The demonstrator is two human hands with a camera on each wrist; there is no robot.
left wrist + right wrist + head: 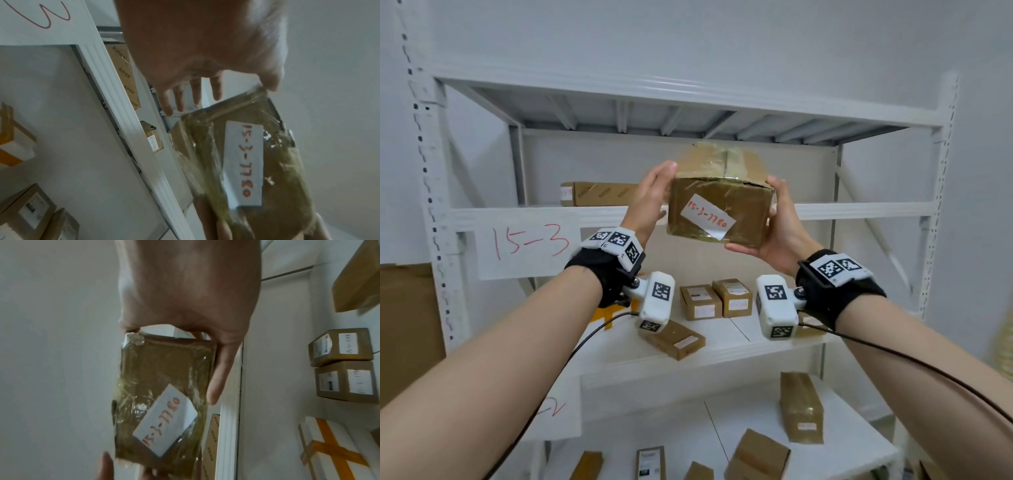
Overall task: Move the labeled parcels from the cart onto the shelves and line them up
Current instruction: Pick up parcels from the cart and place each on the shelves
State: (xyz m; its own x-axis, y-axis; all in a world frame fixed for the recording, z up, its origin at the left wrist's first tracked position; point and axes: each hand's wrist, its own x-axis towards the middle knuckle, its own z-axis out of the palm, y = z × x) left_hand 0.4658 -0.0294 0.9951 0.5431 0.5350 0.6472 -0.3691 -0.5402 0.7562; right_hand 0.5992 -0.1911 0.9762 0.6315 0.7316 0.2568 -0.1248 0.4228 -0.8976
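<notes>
A brown cardboard parcel point(719, 212) wrapped in shiny tape, with a white label reading 15-3-7780 in red, is held up in front of the shelf beam point(859, 210). My left hand point(654, 195) presses flat on its left side with straight fingers. My right hand point(777, 233) cups its lower right corner, fingers curled underneath and thumb on the side. The left wrist view has the parcel point(242, 162) below the spread fingers of the left hand point(195, 65). In the right wrist view the parcel point(164, 394) sits under the right hand point(185, 296).
A white sign marked 15-3 point(527, 243) hangs on the beam at the left. A long flat box point(602, 193) lies on that shelf at the left. Small labeled boxes point(715, 301) stand one shelf down, with more boxes point(801, 407) below. A large cardboard sheet point(404, 325) stands far left.
</notes>
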